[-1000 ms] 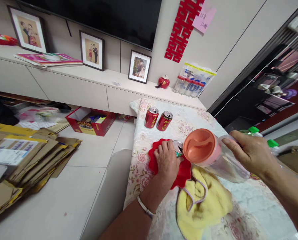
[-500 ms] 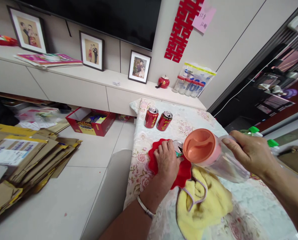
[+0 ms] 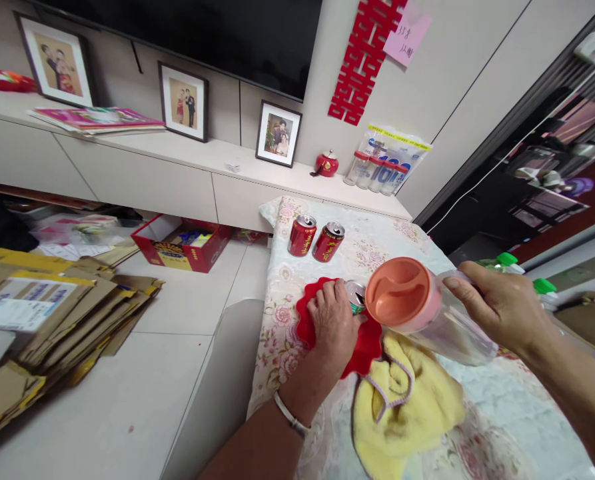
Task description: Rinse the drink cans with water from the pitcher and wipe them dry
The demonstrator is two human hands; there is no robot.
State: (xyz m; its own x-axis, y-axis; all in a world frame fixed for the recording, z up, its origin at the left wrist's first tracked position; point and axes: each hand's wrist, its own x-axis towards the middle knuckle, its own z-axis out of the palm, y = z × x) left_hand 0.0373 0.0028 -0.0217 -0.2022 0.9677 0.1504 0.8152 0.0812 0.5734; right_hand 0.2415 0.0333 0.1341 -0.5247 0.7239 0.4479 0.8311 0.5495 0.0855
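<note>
My right hand (image 3: 502, 303) is closed round the handle of a clear plastic pitcher (image 3: 457, 333) with an orange lid (image 3: 400, 293). The pitcher is tipped left, its lid right beside the opened top of a drink can (image 3: 355, 293). My left hand (image 3: 334, 327) is curled against that can's left side; its palm and some fingers hide most of the can. Beneath them lies a red scalloped dish (image 3: 364, 353). I cannot tell whether liquid is flowing. A crumpled yellow cloth (image 3: 412, 413) lies just in front of the pitcher.
Two opened red cans (image 3: 302, 237) stand farther back on the flowered tablecloth (image 3: 280, 333). Behind the table, a low cabinet (image 3: 167, 170) carries framed photos, a red jar (image 3: 326, 163) and glass jars. Flattened cardboard (image 3: 52, 320) and a red box (image 3: 182, 247) are on the floor at left.
</note>
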